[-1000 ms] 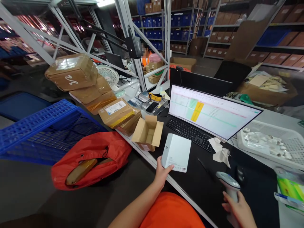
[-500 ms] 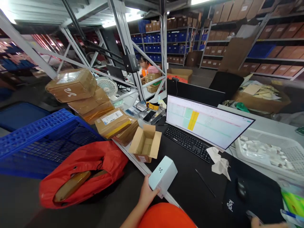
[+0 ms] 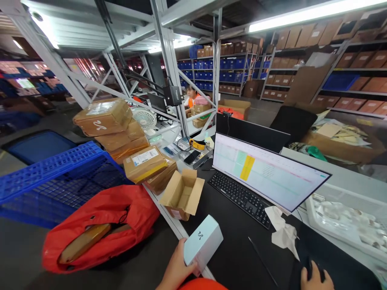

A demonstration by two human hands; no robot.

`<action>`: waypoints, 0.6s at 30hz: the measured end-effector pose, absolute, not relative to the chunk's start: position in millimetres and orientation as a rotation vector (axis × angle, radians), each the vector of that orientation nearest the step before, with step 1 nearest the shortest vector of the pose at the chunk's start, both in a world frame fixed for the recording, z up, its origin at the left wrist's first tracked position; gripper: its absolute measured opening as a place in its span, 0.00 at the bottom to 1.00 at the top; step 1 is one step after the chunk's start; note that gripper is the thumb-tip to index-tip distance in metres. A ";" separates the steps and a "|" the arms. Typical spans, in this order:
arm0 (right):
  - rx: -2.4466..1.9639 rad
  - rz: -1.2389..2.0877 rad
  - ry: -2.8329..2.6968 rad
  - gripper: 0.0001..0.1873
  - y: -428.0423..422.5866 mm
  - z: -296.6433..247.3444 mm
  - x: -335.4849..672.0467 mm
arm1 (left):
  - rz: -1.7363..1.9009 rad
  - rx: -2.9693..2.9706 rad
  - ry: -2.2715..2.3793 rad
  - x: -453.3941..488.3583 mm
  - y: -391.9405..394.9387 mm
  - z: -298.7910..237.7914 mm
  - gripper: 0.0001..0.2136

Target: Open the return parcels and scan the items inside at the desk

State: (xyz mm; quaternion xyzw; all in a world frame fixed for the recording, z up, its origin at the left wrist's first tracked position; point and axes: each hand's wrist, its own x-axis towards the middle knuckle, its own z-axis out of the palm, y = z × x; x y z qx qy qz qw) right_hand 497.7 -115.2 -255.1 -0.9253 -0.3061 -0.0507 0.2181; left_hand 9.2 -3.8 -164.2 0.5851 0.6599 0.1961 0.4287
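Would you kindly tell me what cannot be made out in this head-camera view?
In the head view:
- Right hand: cut off by the bottom edge, and whatever lies under its fingers is hidden by the hand.
- Pale blue box: its underside is hidden by the box itself and the left hand.
- Monitor spreadsheet: entries too small to read.
- Shipping label on the cardboard parcel: print too small to read.

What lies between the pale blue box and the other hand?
The head view shows a thin black rod on the desk, between the pale blue box and the right hand.
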 end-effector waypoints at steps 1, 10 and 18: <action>-2.550 -0.137 -0.853 0.35 -115.4 -252.0 495.9 | 0.526 1.458 1.661 9.9 -4.7 -164.9 0.37; -2.500 -0.073 -0.812 0.34 -110.9 -228.1 485.5 | 0.503 1.473 1.640 11.8 -8.8 -163.0 0.34; -2.498 -0.100 -0.841 0.33 -112.9 -227.9 484.1 | 0.468 1.518 1.611 9.2 -9.3 -160.4 0.35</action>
